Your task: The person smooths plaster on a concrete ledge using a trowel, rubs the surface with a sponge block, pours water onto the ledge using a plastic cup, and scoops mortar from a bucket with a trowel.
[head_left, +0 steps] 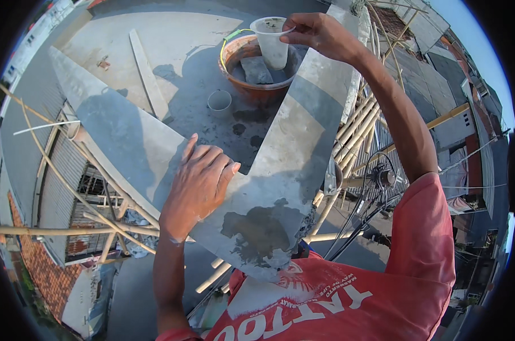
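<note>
A red shirt [348, 284] is closest, next to a gray wall top [303, 131] with a wet patch [260, 230]. The left hand [196, 182] rests on the wall top, fingers bent and thumb spread out. The right hand [320, 37] pinches the rim of a white cup [273, 48], in or just over an orange tub [257, 91] with a gray block [256, 71].

Red T-shirt [405, 284], short sleeves [422, 216], large white lettering [297, 318], bare forearms [396, 108]

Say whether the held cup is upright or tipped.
Upright, or nearly: the cup has its rim above its base, the right hand holding that rim.
</note>
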Demonstrator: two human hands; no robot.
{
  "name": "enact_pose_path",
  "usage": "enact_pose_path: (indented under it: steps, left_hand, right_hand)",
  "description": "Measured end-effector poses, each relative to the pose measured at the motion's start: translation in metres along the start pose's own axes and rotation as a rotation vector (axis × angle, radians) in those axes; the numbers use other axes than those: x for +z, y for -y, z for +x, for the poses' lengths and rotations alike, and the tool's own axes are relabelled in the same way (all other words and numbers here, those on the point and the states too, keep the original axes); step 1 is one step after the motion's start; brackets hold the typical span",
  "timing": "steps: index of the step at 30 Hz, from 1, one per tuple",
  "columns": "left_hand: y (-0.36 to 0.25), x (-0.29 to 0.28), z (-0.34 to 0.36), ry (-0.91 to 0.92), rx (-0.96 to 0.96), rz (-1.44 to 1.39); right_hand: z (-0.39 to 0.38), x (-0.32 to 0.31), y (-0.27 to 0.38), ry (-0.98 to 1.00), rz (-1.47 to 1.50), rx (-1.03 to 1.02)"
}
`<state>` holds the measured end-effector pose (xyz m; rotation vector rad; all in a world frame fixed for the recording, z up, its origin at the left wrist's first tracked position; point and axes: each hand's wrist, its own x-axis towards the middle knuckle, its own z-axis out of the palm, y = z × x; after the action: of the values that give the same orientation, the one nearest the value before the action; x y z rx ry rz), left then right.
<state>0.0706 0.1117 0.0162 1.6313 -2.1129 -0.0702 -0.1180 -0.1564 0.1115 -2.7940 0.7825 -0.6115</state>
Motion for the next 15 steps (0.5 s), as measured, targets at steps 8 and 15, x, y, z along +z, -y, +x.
enact_pose_path:
  steps: [8,15]
  left_hand:
    - [-0.002,0.009,0.003,-0.045,-0.073,-0.047]
    - [-0.002,0.011,0.003,-0.021,-0.113,0.023]
  right_hand:
    - [0.129,0.155,-0.104,0.583,-0.467,-0.037]
    - [0.173,0.228,-0.127,0.626,-0.453,-0.198]
